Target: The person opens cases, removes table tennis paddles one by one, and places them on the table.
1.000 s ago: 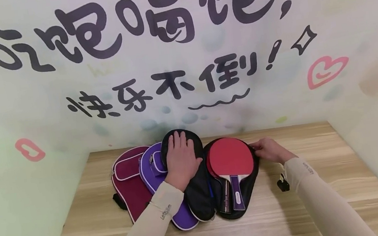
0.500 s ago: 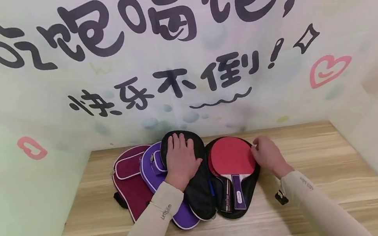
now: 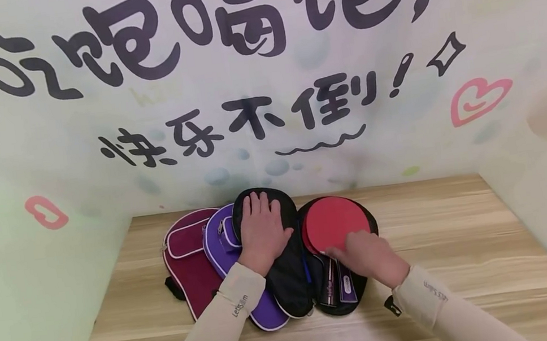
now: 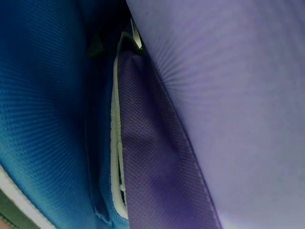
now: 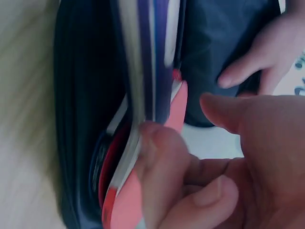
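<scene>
In the head view my left hand (image 3: 266,234) lies flat, fingers straight, on a black table tennis bat case (image 3: 291,285). A second black case-shaped piece (image 3: 372,220) lies right beside it and bears two red bats. The upper red bat (image 3: 333,217) has a purple handle (image 3: 347,286); a lower bat with a dark handle (image 3: 329,286) shows partly beneath. My right hand (image 3: 368,255) is over the upper bat where blade meets handle. In the right wrist view its fingers (image 5: 164,152) touch the handle base, while the thumb stands apart.
A purple case (image 3: 265,313) lies partly under the black one, overlapping a maroon case (image 3: 191,271) at the left. A white wall (image 3: 178,188) with black lettering rises behind the wooden table (image 3: 439,224). Purple fabric (image 4: 157,143) fills much of the left wrist view.
My right hand has moved from the right edge of the black piece, left and toward me, onto the upper bat. My left hand has stayed in place.
</scene>
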A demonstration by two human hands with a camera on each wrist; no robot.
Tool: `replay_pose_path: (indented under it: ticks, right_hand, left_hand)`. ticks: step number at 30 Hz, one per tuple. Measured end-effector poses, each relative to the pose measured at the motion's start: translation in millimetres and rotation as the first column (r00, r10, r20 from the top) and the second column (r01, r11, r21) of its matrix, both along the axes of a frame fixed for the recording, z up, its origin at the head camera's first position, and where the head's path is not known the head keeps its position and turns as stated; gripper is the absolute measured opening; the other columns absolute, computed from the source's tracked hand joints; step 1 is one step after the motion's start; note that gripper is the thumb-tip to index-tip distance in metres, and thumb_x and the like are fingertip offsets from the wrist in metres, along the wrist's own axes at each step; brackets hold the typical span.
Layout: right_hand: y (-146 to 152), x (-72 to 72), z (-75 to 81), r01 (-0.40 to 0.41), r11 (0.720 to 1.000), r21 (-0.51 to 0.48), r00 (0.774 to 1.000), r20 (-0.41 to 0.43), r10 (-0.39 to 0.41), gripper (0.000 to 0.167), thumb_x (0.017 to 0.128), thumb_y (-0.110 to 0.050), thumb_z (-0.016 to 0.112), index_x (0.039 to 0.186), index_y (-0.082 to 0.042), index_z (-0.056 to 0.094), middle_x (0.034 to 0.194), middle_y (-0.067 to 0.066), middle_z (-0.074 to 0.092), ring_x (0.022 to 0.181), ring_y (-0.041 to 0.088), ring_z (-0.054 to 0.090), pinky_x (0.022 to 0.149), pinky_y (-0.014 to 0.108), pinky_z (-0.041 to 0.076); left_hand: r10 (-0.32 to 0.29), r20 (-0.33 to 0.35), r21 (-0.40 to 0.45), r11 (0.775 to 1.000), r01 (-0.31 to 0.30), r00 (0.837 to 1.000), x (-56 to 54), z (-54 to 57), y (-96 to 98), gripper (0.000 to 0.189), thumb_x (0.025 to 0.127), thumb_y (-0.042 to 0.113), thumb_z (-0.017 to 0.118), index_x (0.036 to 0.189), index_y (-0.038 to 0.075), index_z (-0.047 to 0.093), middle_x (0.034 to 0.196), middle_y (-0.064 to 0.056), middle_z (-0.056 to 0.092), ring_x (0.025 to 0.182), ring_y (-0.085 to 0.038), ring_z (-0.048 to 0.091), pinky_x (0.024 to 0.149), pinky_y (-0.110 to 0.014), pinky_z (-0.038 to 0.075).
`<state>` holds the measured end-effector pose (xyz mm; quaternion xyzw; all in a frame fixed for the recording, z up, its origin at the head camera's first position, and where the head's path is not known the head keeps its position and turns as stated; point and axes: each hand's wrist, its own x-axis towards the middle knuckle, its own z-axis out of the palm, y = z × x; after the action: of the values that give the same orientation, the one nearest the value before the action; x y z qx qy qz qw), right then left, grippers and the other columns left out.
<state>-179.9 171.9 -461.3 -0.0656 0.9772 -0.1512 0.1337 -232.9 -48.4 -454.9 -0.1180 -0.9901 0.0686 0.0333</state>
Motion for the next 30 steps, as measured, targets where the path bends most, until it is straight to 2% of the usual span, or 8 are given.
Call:
replay_pose_path:
  ticks: [4,8,13,18,25,30]
  right_hand:
    - [-8,11.0,-2.8,0.002,0.999,0.034,0.999,-0.038,-0.001,0.064,0.094,-0.053,0.067,0.048,-0.019,0.040,0.046,-0.007,0.034,0.043,0.013,0.042,0.043,0.027,0.032]
    - [-11,20.0,-4.9,-0.004,0.997,0.078,0.993,-0.114,0.013,0.061,0.091,-0.050,0.073,0.048,-0.019,0.041,0.046,-0.006,0.036,0.041,0.012,0.043,0.040,0.026,0.030]
    - [-12,24.8,-9.4,-0.017,0.996,0.092,0.987,-0.156,0.031,0.058,0.089,-0.042,0.077,0.049,-0.018,0.042,0.047,-0.007,0.038,0.041,0.011,0.042,0.039,0.025,0.029]
    - [-10,26.8,-11.6,-0.018,0.996,0.089,0.984,-0.176,0.034,0.053,0.091,-0.032,0.075,0.051,-0.018,0.043,0.048,-0.005,0.042,0.043,0.012,0.045,0.039,0.027,0.033]
    - [-2,27.2,2.2,-0.005,1.000,0.026,0.974,-0.228,0.011,0.051,0.087,-0.016,0.066,0.049,-0.018,0.034,0.048,-0.008,0.031,0.043,0.010,0.038,0.040,0.024,0.030]
    - [8,24.2,16.1,0.028,1.000,-0.012,0.964,-0.265,-0.030,0.046,0.087,-0.014,0.063,0.051,-0.017,0.034,0.052,-0.006,0.032,0.047,0.012,0.036,0.043,0.025,0.031]
  left_hand:
    - [-0.003,-0.013,0.002,1.000,0.003,1.000,-0.2,-0.5,0.6,0.076,0.093,0.063,0.063,0.142,0.007,0.047,0.162,-0.019,0.039,0.154,-0.039,0.030,0.130,-0.050,0.019]
    - [-0.006,-0.021,-0.003,1.000,0.006,1.000,-0.9,-1.3,1.0,0.076,0.092,0.063,0.062,0.142,0.008,0.048,0.162,-0.019,0.039,0.154,-0.039,0.030,0.130,-0.050,0.019]
    - [-0.010,-0.025,-0.009,1.000,0.010,1.000,-1.7,-2.0,1.1,0.076,0.093,0.063,0.062,0.142,0.007,0.047,0.162,-0.019,0.039,0.154,-0.040,0.030,0.130,-0.050,0.019]
    - [-0.005,-0.015,-0.012,1.000,0.005,1.000,-1.6,-1.9,0.7,0.076,0.093,0.063,0.061,0.143,0.008,0.046,0.163,-0.019,0.038,0.155,-0.040,0.029,0.130,-0.050,0.018]
    - [-0.003,-0.001,-0.009,1.000,0.003,1.000,-0.9,-3.0,-0.2,0.076,0.093,0.063,0.061,0.143,0.008,0.046,0.163,-0.019,0.038,0.155,-0.040,0.028,0.130,-0.051,0.017]
    - [-0.002,0.000,-0.005,1.000,0.002,1.000,-0.4,-2.8,-1.0,0.076,0.093,0.063,0.061,0.143,0.007,0.046,0.163,-0.019,0.038,0.155,-0.040,0.029,0.130,-0.051,0.017]
